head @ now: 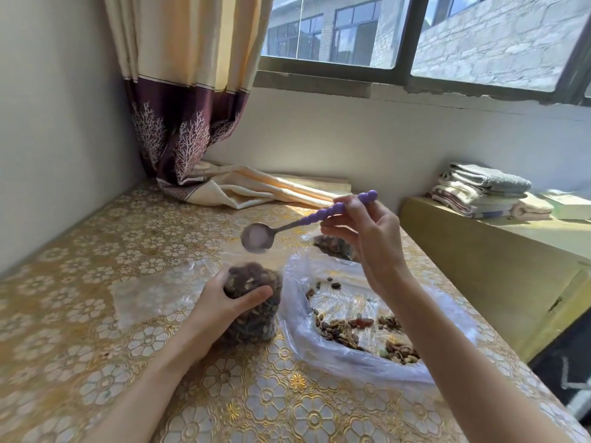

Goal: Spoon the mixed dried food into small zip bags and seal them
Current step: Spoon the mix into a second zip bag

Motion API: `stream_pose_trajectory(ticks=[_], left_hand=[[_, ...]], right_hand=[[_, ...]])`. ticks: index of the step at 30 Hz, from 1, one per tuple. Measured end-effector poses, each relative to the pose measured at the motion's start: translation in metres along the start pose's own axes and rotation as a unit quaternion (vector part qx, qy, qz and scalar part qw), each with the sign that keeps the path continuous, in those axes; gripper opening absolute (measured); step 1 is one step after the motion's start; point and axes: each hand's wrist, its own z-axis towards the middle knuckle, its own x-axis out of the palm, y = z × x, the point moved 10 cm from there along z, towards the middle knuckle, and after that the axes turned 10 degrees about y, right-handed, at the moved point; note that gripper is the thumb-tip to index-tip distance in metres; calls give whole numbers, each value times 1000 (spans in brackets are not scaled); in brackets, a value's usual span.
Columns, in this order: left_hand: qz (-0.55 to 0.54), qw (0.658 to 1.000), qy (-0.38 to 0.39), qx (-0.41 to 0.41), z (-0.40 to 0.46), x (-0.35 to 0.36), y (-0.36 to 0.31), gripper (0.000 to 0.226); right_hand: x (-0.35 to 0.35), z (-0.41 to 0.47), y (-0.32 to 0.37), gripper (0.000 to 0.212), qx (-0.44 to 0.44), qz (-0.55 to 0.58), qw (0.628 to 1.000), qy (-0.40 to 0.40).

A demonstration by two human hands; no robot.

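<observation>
The left hand (224, 302) grips a small clear zip bag (252, 298) packed with dark mixed dried food, standing it upright on the gold floral tablecloth (96, 282). Above and right of it, the right hand (367, 238) pinches the beaded purple handle of a metal spoon (307, 220), whose empty bowl hangs just over the bag's mouth. Below the right hand lies a large clear plastic bag (335, 356) holding scattered leftover dried food (339, 330).

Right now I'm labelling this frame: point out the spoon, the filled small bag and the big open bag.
spoon (256, 236), head view, on its bowl
small bag (252, 318), head view, on its filled belly
big bag (319, 350), head view, on its near rim
</observation>
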Motion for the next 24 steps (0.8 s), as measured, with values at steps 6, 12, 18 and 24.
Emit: stream_pose_trajectory(ticks=[6, 12, 18, 24], left_hand=[[-34, 993, -91, 67, -9, -15, -18, 40], [-14, 997, -40, 62, -5, -4, -20, 41], [-51, 996, -30, 61, -5, -3, -16, 35], [-48, 993, -70, 84, -10, -7, -22, 10]], right_hand=[[-56, -12, -6, 28, 19, 76, 992, -103], [-123, -35, -15, 33, 52, -42, 979, -191], [-158, -50, -16, 29, 54, -243, 951, -181], [-177, -54, -16, 30, 83, -226, 959, -147]])
